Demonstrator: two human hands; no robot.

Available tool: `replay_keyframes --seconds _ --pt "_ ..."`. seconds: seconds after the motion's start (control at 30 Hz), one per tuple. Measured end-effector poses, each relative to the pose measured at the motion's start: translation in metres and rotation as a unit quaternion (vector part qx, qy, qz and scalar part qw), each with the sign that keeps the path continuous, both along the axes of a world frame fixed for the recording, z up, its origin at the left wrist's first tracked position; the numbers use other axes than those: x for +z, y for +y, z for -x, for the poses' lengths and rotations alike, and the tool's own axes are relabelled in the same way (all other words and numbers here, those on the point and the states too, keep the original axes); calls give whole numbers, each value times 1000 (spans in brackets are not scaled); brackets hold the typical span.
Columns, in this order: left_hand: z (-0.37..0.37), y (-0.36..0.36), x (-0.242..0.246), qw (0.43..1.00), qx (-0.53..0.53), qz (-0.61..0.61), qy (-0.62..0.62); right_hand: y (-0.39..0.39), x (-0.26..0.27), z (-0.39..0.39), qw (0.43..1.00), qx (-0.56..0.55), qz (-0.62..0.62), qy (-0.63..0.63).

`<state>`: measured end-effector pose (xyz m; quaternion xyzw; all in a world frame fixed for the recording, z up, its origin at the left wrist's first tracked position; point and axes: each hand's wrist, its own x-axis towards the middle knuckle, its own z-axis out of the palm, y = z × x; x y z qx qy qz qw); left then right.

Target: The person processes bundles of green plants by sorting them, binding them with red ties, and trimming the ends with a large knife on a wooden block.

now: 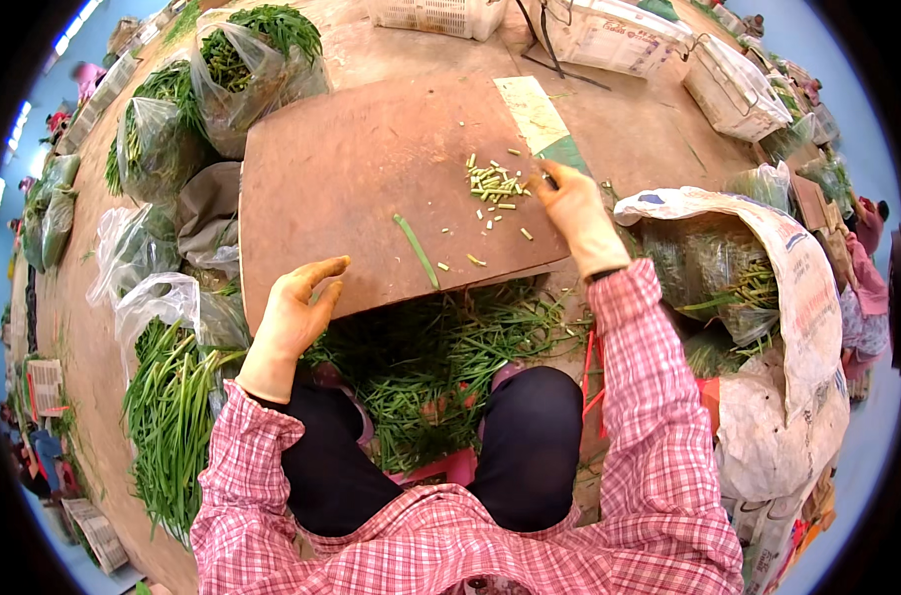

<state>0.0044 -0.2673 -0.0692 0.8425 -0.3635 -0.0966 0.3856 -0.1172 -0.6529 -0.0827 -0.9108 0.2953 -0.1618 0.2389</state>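
My left hand, in a yellowish rubber glove, hovers by the near left corner of a brown board with thumb and fingers apart and nothing between them. At the board's right side my right hand, gloved alike, curls around a small dark object; most of it is hidden in the fingers. Beside these fingers lies a loose pile of short cut green stem pieces. A single long green leaf rests near the board's front edge, between my hands.
Green leaves cover the ground between my knees. Plastic bags of greens stand along the left, with more bags behind. An open woven sack is at the right. White plastic crates line the far side.
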Motion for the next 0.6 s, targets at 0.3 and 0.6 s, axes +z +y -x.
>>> replay_keyframes --seconds 0.3,0.6 --pt "-12 -3 -12 996 50 67 32 43 -15 75 934 326 -146 6" --pt "87 48 11 983 164 87 14 7 -54 130 978 165 65 -110"
